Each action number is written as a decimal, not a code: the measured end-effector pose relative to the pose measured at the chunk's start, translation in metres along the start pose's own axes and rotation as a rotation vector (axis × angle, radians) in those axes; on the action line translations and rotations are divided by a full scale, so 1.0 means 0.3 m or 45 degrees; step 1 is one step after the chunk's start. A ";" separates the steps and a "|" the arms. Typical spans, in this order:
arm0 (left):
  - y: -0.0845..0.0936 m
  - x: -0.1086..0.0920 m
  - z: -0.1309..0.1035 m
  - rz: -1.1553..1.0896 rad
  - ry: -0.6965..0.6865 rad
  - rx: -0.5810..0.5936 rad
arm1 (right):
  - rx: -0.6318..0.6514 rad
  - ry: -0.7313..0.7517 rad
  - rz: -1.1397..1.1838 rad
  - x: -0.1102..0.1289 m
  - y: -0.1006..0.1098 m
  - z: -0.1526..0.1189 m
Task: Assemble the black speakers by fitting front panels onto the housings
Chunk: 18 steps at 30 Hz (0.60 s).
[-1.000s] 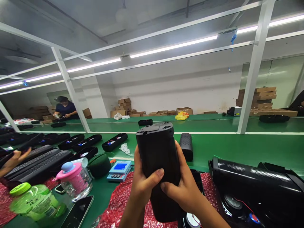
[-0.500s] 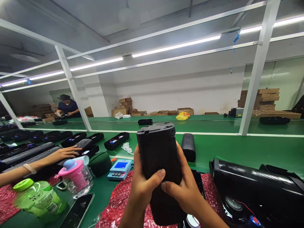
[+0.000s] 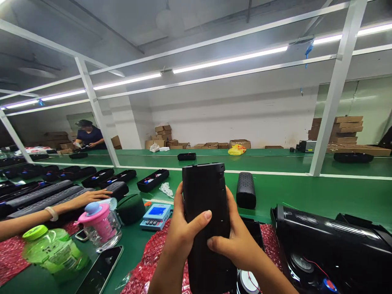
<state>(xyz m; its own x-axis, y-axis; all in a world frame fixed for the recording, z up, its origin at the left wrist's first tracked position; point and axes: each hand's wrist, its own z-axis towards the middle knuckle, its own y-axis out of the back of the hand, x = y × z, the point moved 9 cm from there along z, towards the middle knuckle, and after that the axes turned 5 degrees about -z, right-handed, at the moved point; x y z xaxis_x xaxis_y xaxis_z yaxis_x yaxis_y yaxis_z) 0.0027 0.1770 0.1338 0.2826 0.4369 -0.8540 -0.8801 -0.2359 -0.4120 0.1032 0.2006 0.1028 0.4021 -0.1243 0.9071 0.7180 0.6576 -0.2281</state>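
Between both hands I hold a black speaker housing (image 3: 208, 196) upright, its plain face toward me. My left hand (image 3: 186, 228) wraps its left side with the thumb laid on that face. From the other side my right hand (image 3: 235, 237) grips it, thumb also pressed on the front. Under the housing lies red bubble wrap (image 3: 156, 253). Partly hidden behind my right forearm is an open black shell with a round white speaker cone (image 3: 248, 281). A perforated dark speaker (image 3: 246, 190) stands just beyond my right hand.
To the right lie large glossy black housings (image 3: 324, 228). On the left are a blue tester (image 3: 156, 216), a phone (image 3: 99, 271), a pink-lidded cup (image 3: 101, 224) and a green bottle (image 3: 55, 253). A co-worker's hand (image 3: 92, 198) rests on a speaker beside several open black shells.
The housing has tilted so its top end no longer shows, and it sits slightly lower. The co-worker's hand has shifted a little to the right.
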 end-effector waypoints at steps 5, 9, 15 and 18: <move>0.006 -0.004 -0.004 0.022 -0.030 -0.025 | -0.033 0.000 -0.006 -0.003 0.007 0.006; 0.005 -0.004 -0.001 0.020 -0.032 -0.010 | -0.070 0.016 -0.088 0.000 0.016 0.004; -0.001 -0.014 -0.009 0.028 -0.021 -0.011 | -0.066 0.019 0.006 0.007 -0.001 0.001; 0.001 -0.015 -0.010 0.017 -0.017 -0.012 | -0.074 0.008 0.023 0.008 -0.004 -0.002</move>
<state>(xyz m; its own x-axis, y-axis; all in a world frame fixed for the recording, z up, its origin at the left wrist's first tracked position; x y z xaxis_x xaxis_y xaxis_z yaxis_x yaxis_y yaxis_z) 0.0024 0.1723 0.1366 0.2657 0.4453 -0.8550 -0.8800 -0.2501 -0.4038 0.1038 0.1990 0.1051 0.4186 -0.1180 0.9005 0.7424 0.6155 -0.2645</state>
